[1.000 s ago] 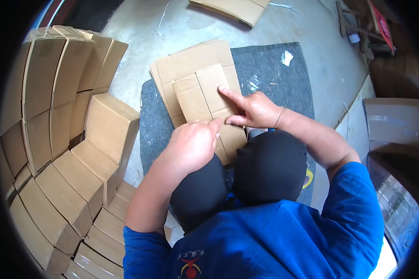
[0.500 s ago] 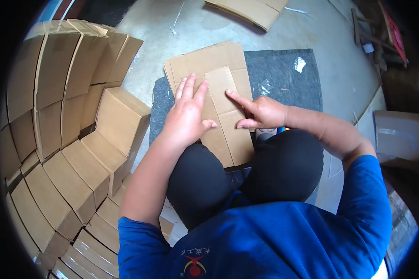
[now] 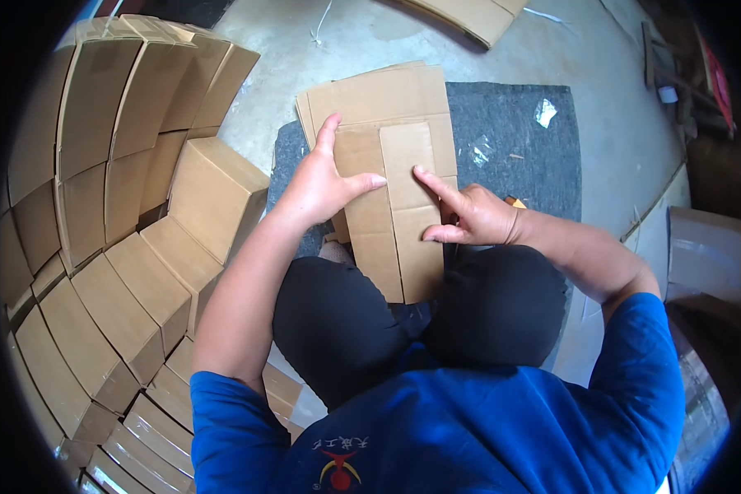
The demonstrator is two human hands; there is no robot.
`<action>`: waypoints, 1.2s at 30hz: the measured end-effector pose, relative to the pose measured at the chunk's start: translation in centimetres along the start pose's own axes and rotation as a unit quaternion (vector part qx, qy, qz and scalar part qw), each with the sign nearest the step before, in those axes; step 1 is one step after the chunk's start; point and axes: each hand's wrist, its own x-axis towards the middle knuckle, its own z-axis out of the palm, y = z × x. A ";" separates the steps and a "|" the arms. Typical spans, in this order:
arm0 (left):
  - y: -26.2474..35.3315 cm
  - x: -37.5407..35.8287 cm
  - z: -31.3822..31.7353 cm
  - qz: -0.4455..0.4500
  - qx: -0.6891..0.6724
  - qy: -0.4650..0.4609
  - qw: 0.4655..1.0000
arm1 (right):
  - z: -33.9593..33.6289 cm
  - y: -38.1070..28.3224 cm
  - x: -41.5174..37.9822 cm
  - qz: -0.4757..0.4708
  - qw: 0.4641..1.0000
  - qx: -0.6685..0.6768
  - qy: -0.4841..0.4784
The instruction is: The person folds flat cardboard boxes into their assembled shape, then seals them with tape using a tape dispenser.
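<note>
Cardboard carton [image 3: 407,247], folded flat, lies in front of you, its near end between your knees [image 3: 506,305] and its far part over larger flat sheets [image 3: 379,92]. That position probably suits you because both panels and the seam between them are in easy reach. Your left hand [image 3: 317,188] is spread on the left panel, thumb well apart from the fingers and its tip just beside the seam, which likely keeps that side flat. Your right hand [image 3: 476,214] has its index finger stretched onto the right panel and the thumb apart, nearer you; the other fingers curl by the right edge, and you cannot tell from here whether they hook under it. With a hand on each side, the carton seems steadied against sliding.

Under the sheets is a dark mat [image 3: 527,140], perhaps laid to keep the cardboard off the concrete floor [image 3: 263,90]. A shiny scrap [image 3: 545,114] lies on its far right. To your left, boxes [image 3: 107,90] stand in close rows, seemingly packed tight to save room. More flat cardboard [image 3: 469,16] lies at the far edge.
</note>
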 end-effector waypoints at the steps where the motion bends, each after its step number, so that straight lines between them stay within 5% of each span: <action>1: 0.2 0.0 -0.1 -0.002 0.008 -0.005 1.000 | 0.1 0.1 0.0 -0.002 1.000 0.001 0.007; 28: 3.6 0.1 0.5 -0.032 0.122 0.000 0.992 | 0.0 -1.4 -0.4 0.048 0.998 -0.032 0.036; 31: 3.1 0.1 0.7 -0.019 0.137 0.020 0.990 | -0.6 -1.0 -1.2 0.038 0.993 -0.053 0.097; 33: 2.3 0.3 0.8 0.010 0.131 0.034 0.991 | -1.7 -0.2 -3.5 0.044 0.962 -0.018 0.267; 36: 1.9 0.5 1.0 0.013 0.140 0.046 0.989 | -2.5 3.0 -8.1 0.170 0.818 0.189 0.517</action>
